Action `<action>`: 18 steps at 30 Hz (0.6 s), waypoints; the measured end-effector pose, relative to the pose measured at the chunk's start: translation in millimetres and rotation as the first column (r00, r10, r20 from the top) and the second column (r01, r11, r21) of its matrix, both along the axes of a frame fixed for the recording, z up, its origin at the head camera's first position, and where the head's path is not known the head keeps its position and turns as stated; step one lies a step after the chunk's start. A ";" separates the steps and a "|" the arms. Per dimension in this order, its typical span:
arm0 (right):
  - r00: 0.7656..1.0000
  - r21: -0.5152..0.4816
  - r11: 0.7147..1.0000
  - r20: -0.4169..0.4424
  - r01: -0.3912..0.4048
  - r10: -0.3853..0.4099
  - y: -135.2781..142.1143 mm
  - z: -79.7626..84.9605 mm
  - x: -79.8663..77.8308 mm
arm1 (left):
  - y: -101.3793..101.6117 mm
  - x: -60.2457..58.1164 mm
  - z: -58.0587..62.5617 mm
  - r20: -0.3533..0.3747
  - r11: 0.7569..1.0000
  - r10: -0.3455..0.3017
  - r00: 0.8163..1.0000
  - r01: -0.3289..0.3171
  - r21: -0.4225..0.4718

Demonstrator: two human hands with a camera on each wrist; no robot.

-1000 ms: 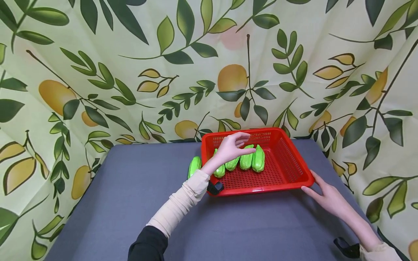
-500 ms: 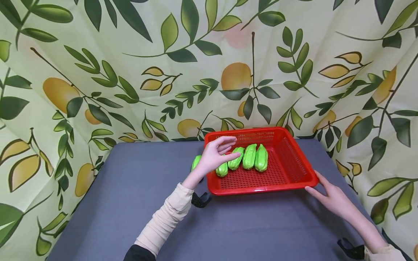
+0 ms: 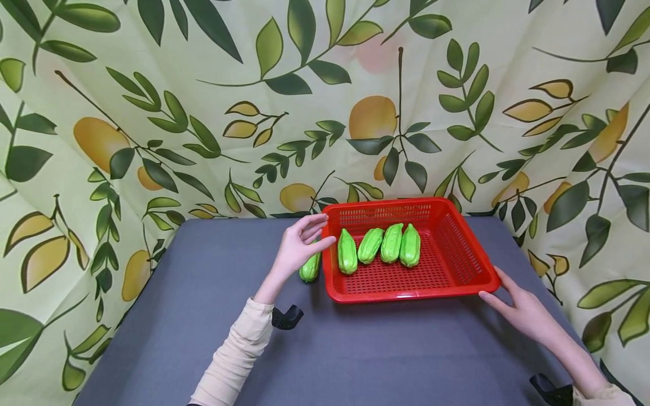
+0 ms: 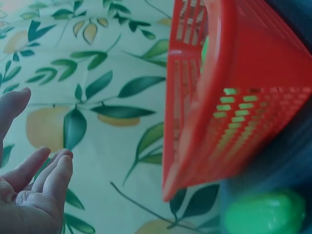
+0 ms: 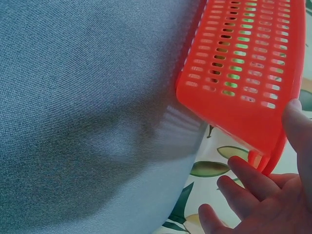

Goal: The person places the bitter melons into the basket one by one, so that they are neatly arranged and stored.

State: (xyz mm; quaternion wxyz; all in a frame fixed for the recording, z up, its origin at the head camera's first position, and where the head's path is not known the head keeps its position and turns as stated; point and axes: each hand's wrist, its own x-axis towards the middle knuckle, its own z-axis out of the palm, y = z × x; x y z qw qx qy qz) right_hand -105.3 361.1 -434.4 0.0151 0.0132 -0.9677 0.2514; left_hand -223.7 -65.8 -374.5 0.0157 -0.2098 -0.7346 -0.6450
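Observation:
In the head view a red plastic basket (image 3: 411, 294) with slotted walls holds several glossy, ridged green gourds (image 3: 370, 246) lying side by side in its left half. Outside, close to the left wall, one more green gourd (image 3: 308, 269) lies on the table, partly covered by my left hand (image 3: 297, 243). That hand hovers over it with fingers apart and nothing between them. In the left wrist view this loose gourd (image 4: 265, 212) shows below the basket wall. My right hand (image 3: 525, 313) holds the basket's near right corner, its thumb at the rim in the right wrist view.
The basket stands on a grey-blue cloth-covered table (image 3: 213, 282), near its far edge. Behind it hangs a leaf-and-fruit patterned curtain (image 3: 325, 113). A black wrist strap (image 3: 287, 317) sits on the left wrist, another black strap (image 3: 550, 390) on the right.
My left hand has moved left from above the gourds in the basket, out past the left wall to the loose gourd. My right hand stays at the basket corner.

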 end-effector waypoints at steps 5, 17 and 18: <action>1.000 0.000 1.000 0.011 0.003 -0.003 0.3 -0.1 -0.3 | -12.5 0.9 -4.3 0.019 0.999 0.052 0.998 -0.052 -0.006; 1.000 -0.005 1.000 0.003 -0.001 0.001 0.1 0.2 -0.7 | -31.4 3.2 -20.5 0.029 0.984 0.180 0.983 -0.180 0.012; 1.000 -0.006 1.000 0.004 0.000 0.000 -0.3 0.5 -0.4 | -32.5 3.2 -22.0 0.031 0.982 0.190 0.981 -0.190 0.006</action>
